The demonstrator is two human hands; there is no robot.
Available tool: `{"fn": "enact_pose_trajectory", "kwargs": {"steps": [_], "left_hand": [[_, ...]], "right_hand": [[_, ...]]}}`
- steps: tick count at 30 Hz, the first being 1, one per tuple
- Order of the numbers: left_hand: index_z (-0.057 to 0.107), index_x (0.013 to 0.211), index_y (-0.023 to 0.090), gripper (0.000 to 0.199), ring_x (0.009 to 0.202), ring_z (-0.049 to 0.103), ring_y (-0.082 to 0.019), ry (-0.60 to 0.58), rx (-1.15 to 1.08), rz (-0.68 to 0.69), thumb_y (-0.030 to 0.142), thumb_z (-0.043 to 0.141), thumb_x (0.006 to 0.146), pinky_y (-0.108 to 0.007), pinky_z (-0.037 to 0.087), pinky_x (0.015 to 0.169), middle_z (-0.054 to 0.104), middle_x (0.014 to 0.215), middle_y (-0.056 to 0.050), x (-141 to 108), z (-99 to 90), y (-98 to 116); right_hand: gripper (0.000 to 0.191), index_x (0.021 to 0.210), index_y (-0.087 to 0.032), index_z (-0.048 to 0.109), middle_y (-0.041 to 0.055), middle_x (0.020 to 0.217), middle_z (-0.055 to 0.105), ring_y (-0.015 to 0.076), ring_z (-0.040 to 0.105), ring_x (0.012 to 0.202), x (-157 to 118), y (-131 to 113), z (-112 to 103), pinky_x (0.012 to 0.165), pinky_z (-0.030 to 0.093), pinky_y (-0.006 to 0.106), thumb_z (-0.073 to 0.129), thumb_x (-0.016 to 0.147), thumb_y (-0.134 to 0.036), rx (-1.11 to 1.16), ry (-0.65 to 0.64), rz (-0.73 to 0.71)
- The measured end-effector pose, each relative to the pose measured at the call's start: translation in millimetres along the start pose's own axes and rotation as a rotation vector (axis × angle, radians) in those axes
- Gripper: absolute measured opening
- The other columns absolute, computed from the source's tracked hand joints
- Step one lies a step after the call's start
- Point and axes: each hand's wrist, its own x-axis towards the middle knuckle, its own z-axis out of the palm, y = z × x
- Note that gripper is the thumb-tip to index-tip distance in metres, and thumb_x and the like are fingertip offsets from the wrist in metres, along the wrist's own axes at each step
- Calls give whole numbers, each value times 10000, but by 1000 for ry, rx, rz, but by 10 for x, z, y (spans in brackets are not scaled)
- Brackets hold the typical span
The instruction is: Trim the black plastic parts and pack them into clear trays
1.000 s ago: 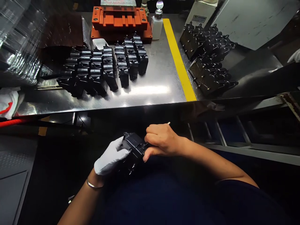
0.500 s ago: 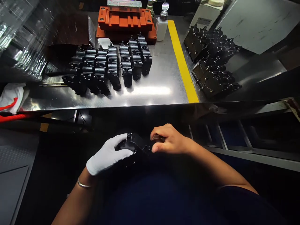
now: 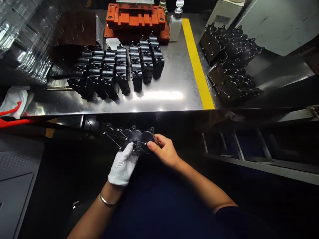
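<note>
A black moulded plastic part (image 3: 136, 136) with round lobes, small lugs and thin ribs is held up in front of the bench edge, its ribbed flat face toward me. My left hand (image 3: 123, 167), in a white glove, grips it from below, thumb across the ribbed face. My bare right hand (image 3: 165, 149) is closed at the part's right end, thumb against the edge. A small thin thing shows between its thumb and fingers, too small to name.
Rows of similar black parts (image 3: 122, 71) stand on the steel bench (image 3: 171, 89). More are stacked (image 3: 226, 78) right of a yellow stripe (image 3: 198, 66). An orange fixture (image 3: 136, 20) and a white pump bottle (image 3: 175, 28) stand behind. A metal rack (image 3: 261, 162) is at right.
The part has been raised and turned so that its ribbed face shows. My left hand has swung to below it, and my right hand has moved left to its end.
</note>
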Motion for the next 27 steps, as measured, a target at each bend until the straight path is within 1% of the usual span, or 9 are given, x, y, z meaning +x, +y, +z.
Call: {"fn": "enact_pose_trajectory", "kwargs": {"steps": [3,5,9,12,15,18,21,24,27], "left_hand": [[630,1139,147,302,840,717,-145,139,-203,-85,87,408,944,-278,597,766,756,915,-64,-14,89,7],[623,1161,157,304,802,726,-159,170,-221,-136,101,410,951,-297,616,700,762,916,-61,-34,118,25],[631,1146,150,284,825,732,-180,183,-209,-229,125,425,953,-302,623,672,764,927,-70,-107,159,48],[649,1102,161,286,756,736,-167,207,-209,-252,126,404,959,-299,625,634,770,868,-49,-159,204,55],[662,1078,169,282,719,735,-164,210,-223,-267,120,414,954,-282,621,605,770,839,-37,-175,215,48],[678,1040,160,290,761,737,-167,190,-267,-285,109,406,953,-286,621,676,770,851,-48,-155,175,19],[681,1018,136,284,793,735,-162,170,-286,-312,104,408,951,-280,614,729,769,879,-64,-141,139,-9],[683,1018,123,276,809,733,-157,176,-256,-316,105,417,944,-255,607,743,767,892,-68,-184,137,-15],[699,988,121,264,759,736,-163,212,-156,-351,81,450,912,-251,607,739,768,829,-61,-268,137,-7]], "right_hand": [[446,987,-177,635,17,806,585,95,508,632,6,44,87,532,446,211,515,860,-587,76,6,2],[437,1021,-186,635,31,861,596,94,537,628,24,54,66,528,476,219,443,908,-563,89,51,-43],[389,1101,-190,655,2,705,575,110,558,588,29,66,-23,574,496,259,425,953,-466,-102,34,-209],[395,1116,-200,672,41,809,640,158,618,771,-9,55,-53,722,513,306,377,979,-425,-236,83,-267],[387,1133,-216,649,58,964,666,168,622,876,-54,28,-56,792,504,318,338,992,-398,-261,47,-286],[281,1044,-210,621,27,851,653,137,596,718,-79,24,-44,667,489,274,443,954,-408,-262,50,-293],[206,882,-205,571,-20,687,562,98,487,548,-63,62,-37,530,407,241,506,919,-398,-277,82,-359],[203,826,-202,547,-21,685,535,95,466,554,2,122,-72,522,378,239,523,904,-389,-301,144,-388],[235,782,-200,538,-33,646,503,91,439,539,58,152,-144,508,359,235,529,895,-406,-275,269,-297]]}}
